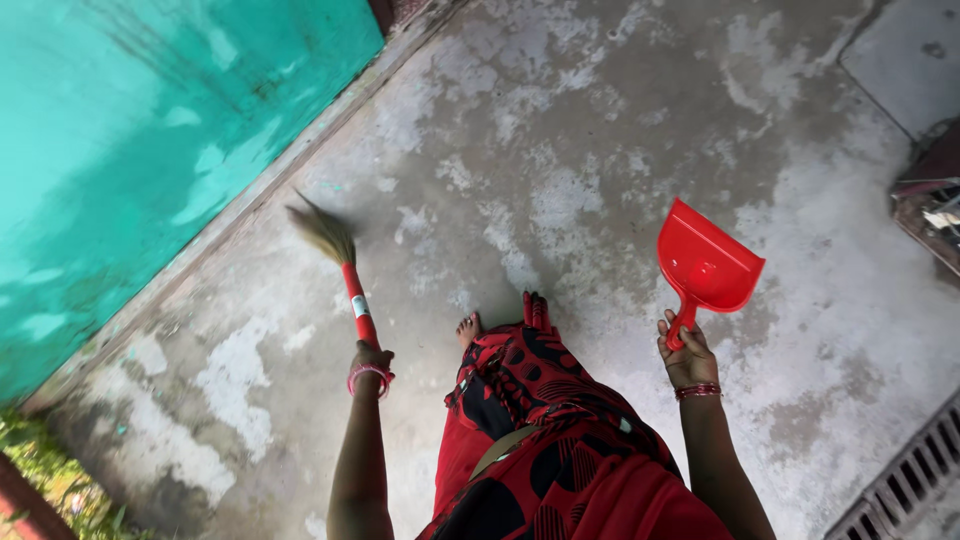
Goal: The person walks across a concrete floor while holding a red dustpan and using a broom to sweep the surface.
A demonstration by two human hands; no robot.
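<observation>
Head view, left hand: the left hand (371,360) has its fingers curled tight around the red handle of a grass broom (340,270), low on the shaft.
Broom position: it slants up and away, its soft bristle tuft over the concrete floor (600,150) near the teal wall (130,130).
Broom handling: it looks light, with a stiff shaft and floppy bristles; the handle is the place to hold it.
Right hand: the right hand (688,358) has its fingers wrapped around the stub handle of a red plastic dustpan (705,265), held clear of the floor.
Dustpan handling: probably light, rigid and smooth; best gripped by the handle.
Nearby: a metal drain grate (905,485) lies at lower right.
</observation>
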